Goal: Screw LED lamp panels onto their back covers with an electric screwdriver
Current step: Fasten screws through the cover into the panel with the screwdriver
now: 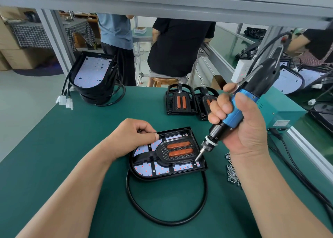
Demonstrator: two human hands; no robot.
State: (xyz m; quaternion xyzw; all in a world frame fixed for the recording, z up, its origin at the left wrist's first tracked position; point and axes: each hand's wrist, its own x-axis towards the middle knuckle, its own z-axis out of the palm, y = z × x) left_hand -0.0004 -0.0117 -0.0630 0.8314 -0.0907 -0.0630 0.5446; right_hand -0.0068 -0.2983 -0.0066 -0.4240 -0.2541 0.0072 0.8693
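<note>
Right grip (241, 124) is clenched around a blue-and-black electric screwdriver (233, 117), tilted so its bit tip meets the near right corner of the white LED lamp panel (144, 167) seated in a black D-shaped plastic back cover (158, 176) on the green surface (72, 147). Left grip (133, 137) pinches that cover's far left rim with curled fingers and thumb. Just right of the cover lies a heap of small silver screws (232, 172), and a black cable (165, 221) loops from it along its near side.
</note>
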